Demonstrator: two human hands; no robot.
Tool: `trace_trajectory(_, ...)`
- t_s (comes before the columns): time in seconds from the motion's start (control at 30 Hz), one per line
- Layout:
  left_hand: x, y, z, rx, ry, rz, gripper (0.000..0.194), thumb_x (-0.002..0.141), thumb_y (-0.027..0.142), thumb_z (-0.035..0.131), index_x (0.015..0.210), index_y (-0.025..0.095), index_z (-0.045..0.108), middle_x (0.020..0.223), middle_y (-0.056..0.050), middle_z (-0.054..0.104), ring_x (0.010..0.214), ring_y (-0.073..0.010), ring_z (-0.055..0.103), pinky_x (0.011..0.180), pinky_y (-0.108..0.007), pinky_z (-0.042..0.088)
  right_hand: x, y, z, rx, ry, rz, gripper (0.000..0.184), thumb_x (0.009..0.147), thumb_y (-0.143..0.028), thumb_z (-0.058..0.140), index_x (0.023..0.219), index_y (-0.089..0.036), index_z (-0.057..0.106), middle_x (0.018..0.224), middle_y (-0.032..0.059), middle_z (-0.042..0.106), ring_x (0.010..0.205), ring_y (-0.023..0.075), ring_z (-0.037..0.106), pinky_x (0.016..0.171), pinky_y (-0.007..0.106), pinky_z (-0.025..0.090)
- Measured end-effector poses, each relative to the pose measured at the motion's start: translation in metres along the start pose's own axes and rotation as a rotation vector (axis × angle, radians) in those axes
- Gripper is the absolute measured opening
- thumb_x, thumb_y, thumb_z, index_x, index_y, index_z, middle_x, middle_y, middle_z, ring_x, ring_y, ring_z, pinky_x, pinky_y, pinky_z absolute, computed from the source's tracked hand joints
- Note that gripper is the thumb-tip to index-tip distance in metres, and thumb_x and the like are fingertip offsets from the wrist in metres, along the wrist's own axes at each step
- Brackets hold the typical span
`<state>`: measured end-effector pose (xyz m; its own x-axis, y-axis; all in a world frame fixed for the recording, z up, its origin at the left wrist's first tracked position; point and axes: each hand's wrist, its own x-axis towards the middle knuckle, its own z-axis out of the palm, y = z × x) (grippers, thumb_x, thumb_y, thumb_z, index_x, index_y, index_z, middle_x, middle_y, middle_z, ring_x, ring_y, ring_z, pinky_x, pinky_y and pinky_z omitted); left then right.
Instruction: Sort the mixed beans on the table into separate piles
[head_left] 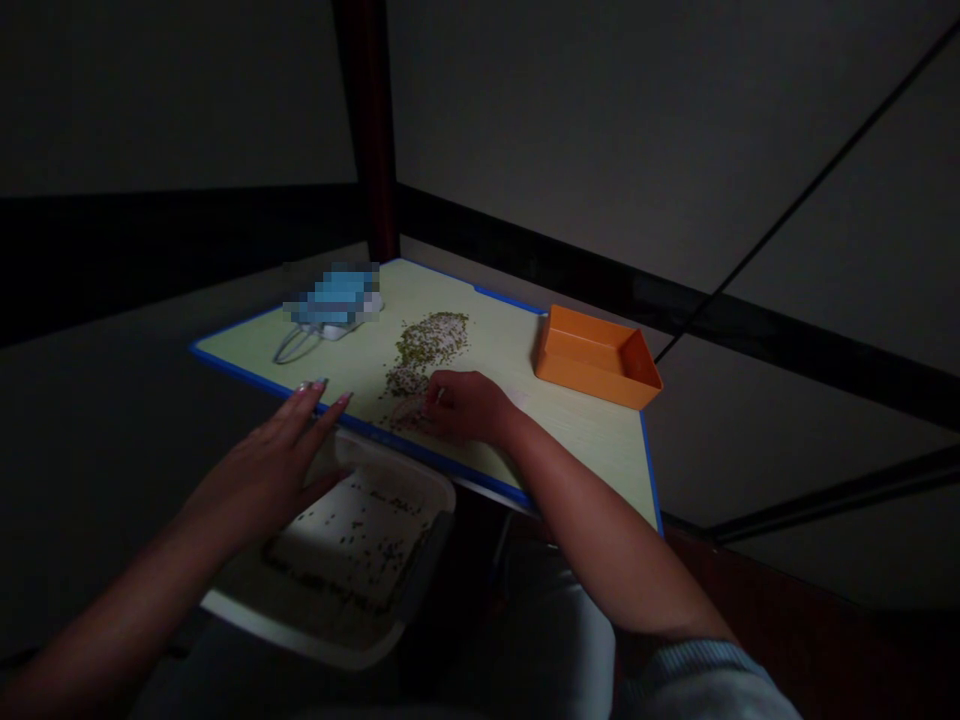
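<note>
My left hand (274, 455) reaches over the near edge of the small table, fingers stretched out and fingertips at its blue rim; it holds nothing. My right hand (471, 408) is on the tabletop with its fingers curled closed. At its fingertips is a thin, clear, pinkish shape (409, 411), too faint to name, and I cannot tell whether it is held. Just beyond lies a heap of small mixed grains or seeds (433, 338), greenish and pale. A smaller clump of grains (406, 380) touches the area beside my right fingers.
Below the near edge sits a white plastic tub (439, 480) with dark grains scattered inside. An orange open box (600, 375) stands at the table's (585, 440) right end. A pixelated blue item (337, 297) with a looped cord (296, 345) lies at the left. Walls stand behind.
</note>
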<state>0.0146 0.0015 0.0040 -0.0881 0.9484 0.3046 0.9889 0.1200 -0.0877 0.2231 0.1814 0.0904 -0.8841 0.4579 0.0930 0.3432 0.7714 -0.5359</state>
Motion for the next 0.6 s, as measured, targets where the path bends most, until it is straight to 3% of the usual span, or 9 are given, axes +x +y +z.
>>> trace_trajectory(0.6,0.0005,0.0016,-0.0019,-0.025,0.005,0.002,0.076,0.085,0.049,0.042,0.147,0.022,0.007,0.159,-0.015,0.002,0.144,-0.0335,0.013,0.107,-0.050,0.035,0.0009,0.0008,-0.0064,-0.146,-0.009,0.056,0.013,0.079,-0.026,0.054,0.084,-0.020,0.064,0.072,0.0002,0.066,0.065,0.0128,0.055,0.057,0.023,0.032)
